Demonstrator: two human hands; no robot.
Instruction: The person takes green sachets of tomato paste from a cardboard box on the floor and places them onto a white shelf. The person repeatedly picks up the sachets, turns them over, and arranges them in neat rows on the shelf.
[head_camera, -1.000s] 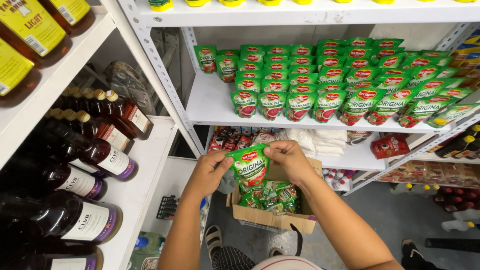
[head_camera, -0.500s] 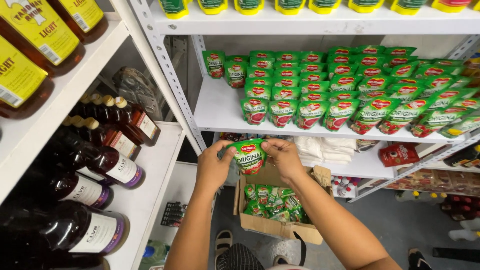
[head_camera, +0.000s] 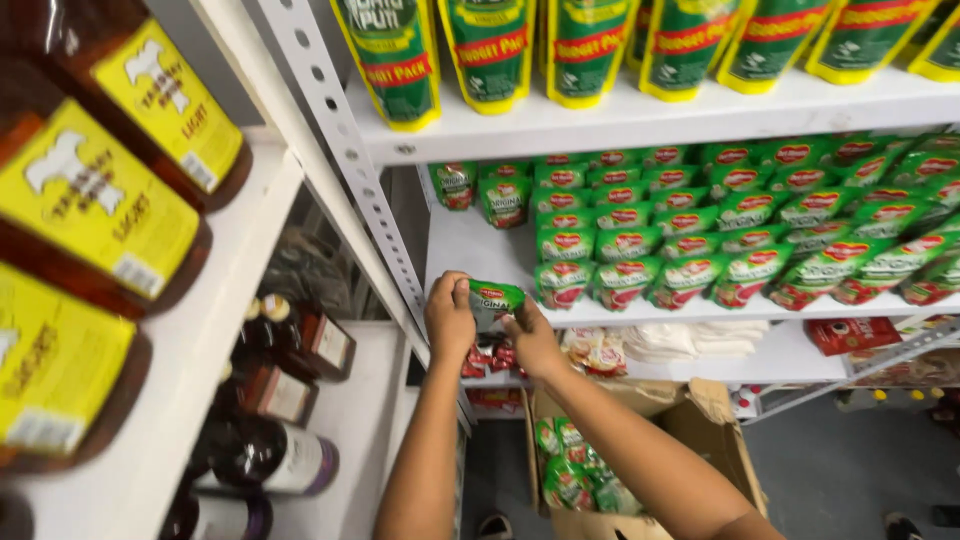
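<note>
Head view, only one we have. Both our hands are up at the front edge of the white shelf (head_camera: 480, 262), at its bare left end.

Left hand (head_camera: 450, 318): grip closed on the left edge of a green pouch (head_camera: 495, 298), thumb on the front face, fingers curled behind. Right hand (head_camera: 533, 340): grip closed on the lower right corner of the same pouch, pinching from below. So we hold one pouch with two hands, upright, label facing us, at the shelf lip. Can't tell whether its bottom touches the shelf.

Where the pouch sits: just left of the stocked pouch rows (head_camera: 740, 230), which fill the shelf in several ranks towards the right. Two single pouches (head_camera: 480, 190) stand further back on the bare part, above our hands.

Below our arms: an open cardboard box (head_camera: 720, 440) on the floor, more green pouches (head_camera: 575, 475) loose inside. Next shelf down carries small red sachets (head_camera: 490, 357) just under our hands, pale packets (head_camera: 690, 338) to the right, a red pack (head_camera: 850, 333) beyond.

Top shelf: large green-yellow pouches (head_camera: 490, 50) in a row.

Left rack: amber bottles with yellow labels (head_camera: 110, 200) lying on the upper level, dark wine bottles (head_camera: 270, 455) on the lower.
</note>
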